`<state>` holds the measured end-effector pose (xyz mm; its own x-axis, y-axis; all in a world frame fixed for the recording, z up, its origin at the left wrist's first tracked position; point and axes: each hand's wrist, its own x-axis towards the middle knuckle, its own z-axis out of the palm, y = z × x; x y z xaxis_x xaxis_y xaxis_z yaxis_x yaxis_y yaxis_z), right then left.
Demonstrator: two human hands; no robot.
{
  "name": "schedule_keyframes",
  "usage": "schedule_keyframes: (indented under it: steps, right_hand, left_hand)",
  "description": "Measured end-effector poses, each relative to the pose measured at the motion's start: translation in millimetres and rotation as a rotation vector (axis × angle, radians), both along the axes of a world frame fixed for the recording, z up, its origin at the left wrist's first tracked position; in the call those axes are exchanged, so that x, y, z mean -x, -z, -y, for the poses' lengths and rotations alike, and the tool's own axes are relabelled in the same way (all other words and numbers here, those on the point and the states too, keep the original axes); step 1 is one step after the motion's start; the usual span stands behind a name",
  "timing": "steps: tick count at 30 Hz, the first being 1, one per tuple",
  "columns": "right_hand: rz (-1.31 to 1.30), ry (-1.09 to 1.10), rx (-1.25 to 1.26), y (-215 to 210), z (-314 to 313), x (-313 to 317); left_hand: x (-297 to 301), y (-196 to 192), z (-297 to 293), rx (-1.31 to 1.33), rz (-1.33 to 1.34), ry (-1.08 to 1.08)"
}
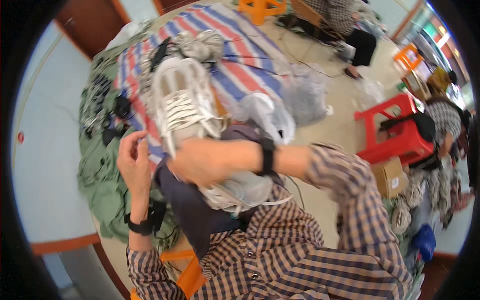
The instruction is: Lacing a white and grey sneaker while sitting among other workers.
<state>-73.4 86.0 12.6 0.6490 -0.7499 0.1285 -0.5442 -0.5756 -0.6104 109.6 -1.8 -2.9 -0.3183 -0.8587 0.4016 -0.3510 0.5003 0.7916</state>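
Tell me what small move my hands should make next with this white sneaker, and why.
Probably bring the left hand onto the white sneaker to steady it. The right hand alone grips it from the side, the left hand hovers open just beside it, touching nothing, and the white laces face up, so a second grip would likely ease working them.

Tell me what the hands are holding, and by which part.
The right hand grips a white laced shoe near its heel end; the left hand pinches a lace end, open beside it.

One white shoe (185,107) at centre. Three orange stools: at 12 (260,7), 2 (407,55) and 6 o'clock (187,277). One red stool (395,132) and one cardboard box (390,176) at 3 o'clock.
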Motion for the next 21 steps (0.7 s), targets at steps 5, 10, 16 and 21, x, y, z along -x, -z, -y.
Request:
schedule_keyframes:
  steps: [5,10,16,21]
  right_hand:
    - [0.024,-0.160,0.187,-34.2,-71.8,-10.4]
    - [0.064,-0.065,0.154,-36.7,-69.0,-15.8]
    - [0.413,0.019,0.208,-43.8,-80.8,11.2]
    - [0.640,0.301,-0.344,-32.1,-118.3,66.9]
  left_hand:
    - [26.3,-23.6,-14.4,0.178,0.111,0.072]
    - [51.8,-24.1,-19.5,0.661,0.435,0.110]
    - [62.3,-20.7,-9.3,0.766,0.485,0.119]
    - [64.5,-25.3,-12.1,0.828,0.518,0.206]
